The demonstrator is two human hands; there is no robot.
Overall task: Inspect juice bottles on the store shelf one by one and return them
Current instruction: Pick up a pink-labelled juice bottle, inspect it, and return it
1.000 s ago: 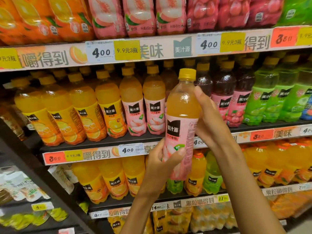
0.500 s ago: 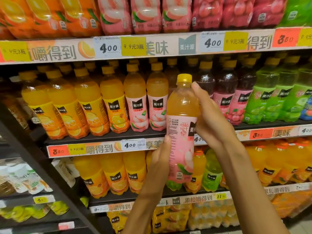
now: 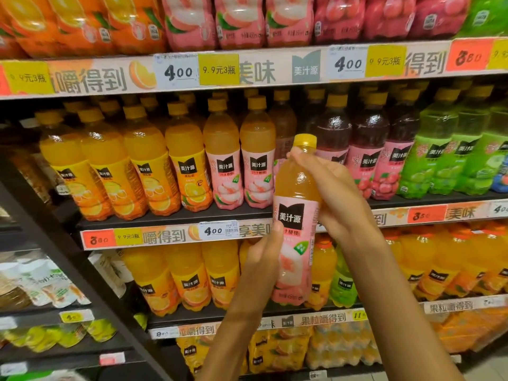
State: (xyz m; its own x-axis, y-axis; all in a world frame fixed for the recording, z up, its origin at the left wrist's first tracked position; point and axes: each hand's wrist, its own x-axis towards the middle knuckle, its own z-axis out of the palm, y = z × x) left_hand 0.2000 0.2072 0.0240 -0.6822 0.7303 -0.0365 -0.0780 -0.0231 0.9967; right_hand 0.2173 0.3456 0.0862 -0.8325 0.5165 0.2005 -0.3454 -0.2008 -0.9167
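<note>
Nearest, two bare forearms rise toward a peach juice bottle [image 3: 295, 215] held upright in front of the shelf's middle tier. It is smooth clear plastic with a rounded shoulder, cloudy orange liquid, a glossy pink label wrap printed with pale peach slices, and a ridged yellow cap [image 3: 305, 140]. The left hand [image 3: 264, 259] holds the lower left side of the bottle, its grip laid along the label with the thumb up the front edge. The right hand [image 3: 332, 193] wraps the shoulder just under the cap, fingers curled round the neck. Behind the bottle, the middle shelf [image 3: 176, 215] is a dark flat board with a paper price strip [image 3: 170, 235] along its front edge. Left of the bottle on that board stand two matching peach bottles [image 3: 242, 160], then orange juice bottles [image 3: 118, 166]; to the bottle's right stand dark red bottles [image 3: 368, 149] and green bottles [image 3: 439, 155].
</note>
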